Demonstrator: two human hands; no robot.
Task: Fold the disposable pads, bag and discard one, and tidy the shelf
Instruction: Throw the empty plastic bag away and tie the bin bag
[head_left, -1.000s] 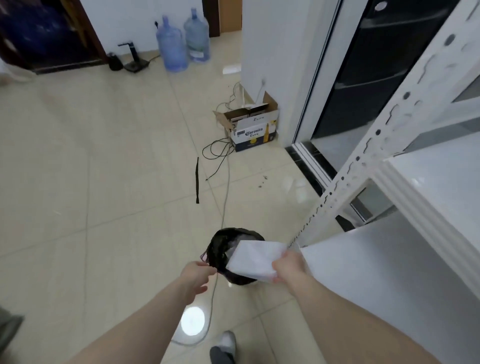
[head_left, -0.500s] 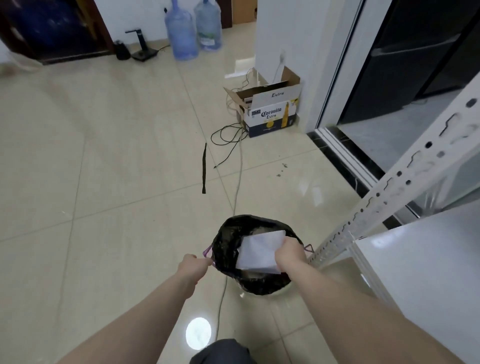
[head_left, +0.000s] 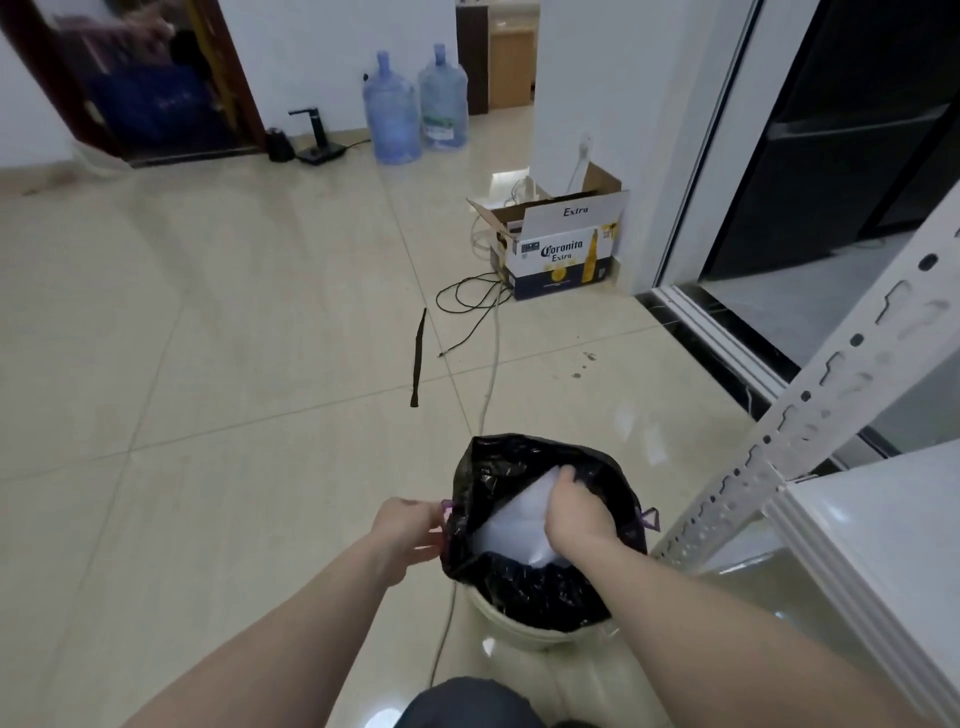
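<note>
A black bin bag (head_left: 524, 587) lines a small white bin (head_left: 524, 636) on the floor just in front of me. My left hand (head_left: 408, 535) grips the bag's left rim by its purple drawstring and holds the mouth wide. My right hand (head_left: 574, 512) is inside the mouth, fingers closed on a folded white pad (head_left: 511, 525) that sits partly down in the bag. The white shelf (head_left: 883, 525) stands at the right, its perforated upright (head_left: 810, 421) rising beside the bin.
A Coronita cardboard box (head_left: 563, 249) stands by the wall with black cables (head_left: 467, 301) spilling from it. A black strap (head_left: 417, 358) lies on the tiles. Two blue water jugs (head_left: 415, 104) stand at the back. A dark sliding door (head_left: 852, 150) is at the right.
My right hand has pushed the white pad from above the bag's rim down into the bag. My left hand has taken hold of the rim. My view has tipped closer over the bin.
</note>
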